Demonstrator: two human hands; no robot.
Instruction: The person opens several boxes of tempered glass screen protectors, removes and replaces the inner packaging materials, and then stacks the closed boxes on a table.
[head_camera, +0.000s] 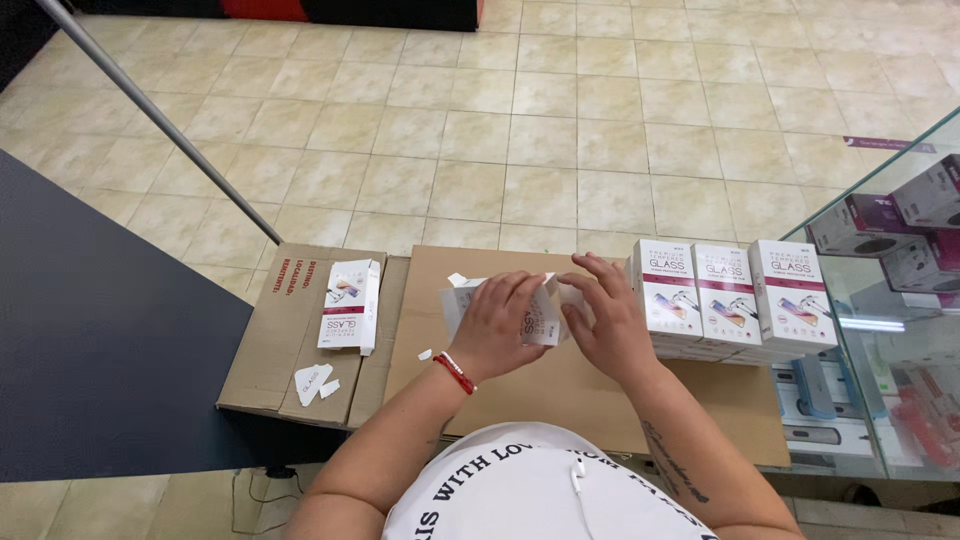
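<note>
Both my hands hold a small white flat box (462, 297) over a sheet of brown cardboard (560, 390). My left hand (497, 325), with a red bracelet at the wrist, covers the box's middle from the front. My right hand (603, 316) grips its right end, fingers curled at a raised flap. Most of the box is hidden by my fingers. To the right stand three stacks of matching white and magenta boxes (728, 298), close to my right hand.
One more white box (349, 304) lies flat on a closed cardboard carton (285, 330) at the left, with torn white paper scraps (314, 381) near it. A glass display case (880, 300) with boxed goods stands at the right. A dark panel (90, 340) and a metal pole (160, 125) are at the left. Tiled floor lies beyond.
</note>
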